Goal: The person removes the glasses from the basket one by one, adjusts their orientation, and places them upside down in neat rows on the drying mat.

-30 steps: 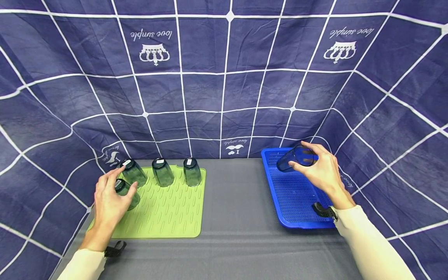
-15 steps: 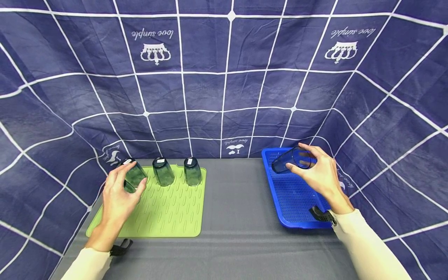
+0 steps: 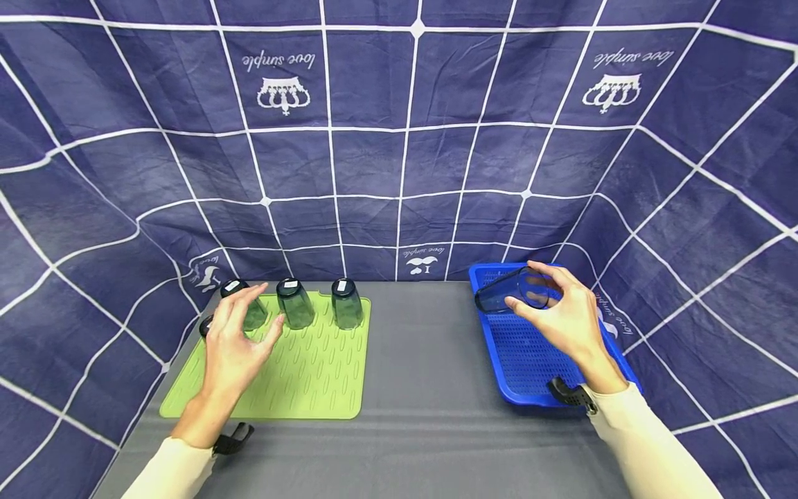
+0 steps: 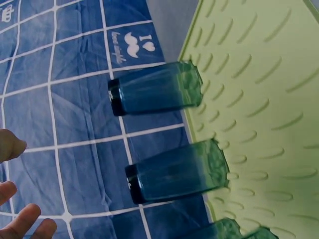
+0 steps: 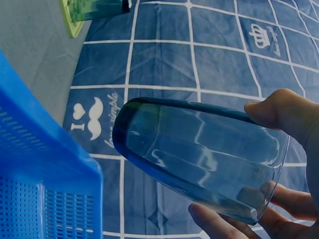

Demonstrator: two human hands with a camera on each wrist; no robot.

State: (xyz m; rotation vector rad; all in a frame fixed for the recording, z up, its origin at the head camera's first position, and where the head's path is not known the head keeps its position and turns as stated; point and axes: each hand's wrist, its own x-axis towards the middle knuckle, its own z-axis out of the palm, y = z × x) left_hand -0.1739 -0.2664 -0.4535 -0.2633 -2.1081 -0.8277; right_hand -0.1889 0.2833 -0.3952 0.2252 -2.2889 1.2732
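My left hand hovers over the green mat, thumb and fingers spread apart with nothing between them. Upside-down glasses stand along the mat's back edge: the right glass, the middle glass and the left glass, partly behind my fingers. Another glass is mostly hidden by this hand. Over the blue basket, my right hand grips a clear bluish drinking glass near its rim. It is tilted, its base pointing left.
A grey tabletop lies between the mat and the basket. A blue curtain with white lines hangs behind and on both sides. Black straps cross both wrists.
My left hand has moved right and away from the front-left glass, which stays on the mat. My right hand has shifted slightly left, and its glass has tipped closer to level.
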